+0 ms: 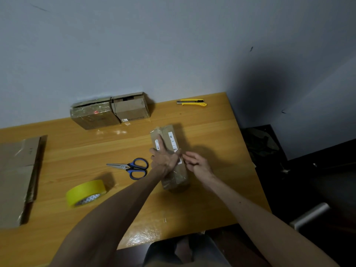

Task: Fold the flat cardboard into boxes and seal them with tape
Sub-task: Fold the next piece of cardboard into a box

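Head view, landmark = narrow cardboard box [174, 176]. It lies mid-table [202, 199], straight ahead of the person. Long axis runs away from the body, far end leaning slightly left. Glossy clear tape on its near end, white labels on top.

Both hands are at the box's middle. L hand [164, 160] lies on top, fingers straight along the centre seam, pressing flaps down; open, gripping nothing. R hand [196, 163] is just right of the box, fingers curled, thumb + forefinger tips meeting at the box's right top edge. Prob pinching clear tape, but can't tell if anything is held. L hand is nearer the seam, so my guess is it pins while R smooths or pulls.

Left of box: blue-handled scissors [133, 167] near, yellow tape roll [85, 193] further left + nearer the person. Flat cardboard [17, 176] is at the far left. Beyond box, by the wall: two taped boxes [94, 116]. Beyond-right: yellow utility knife [192, 102].
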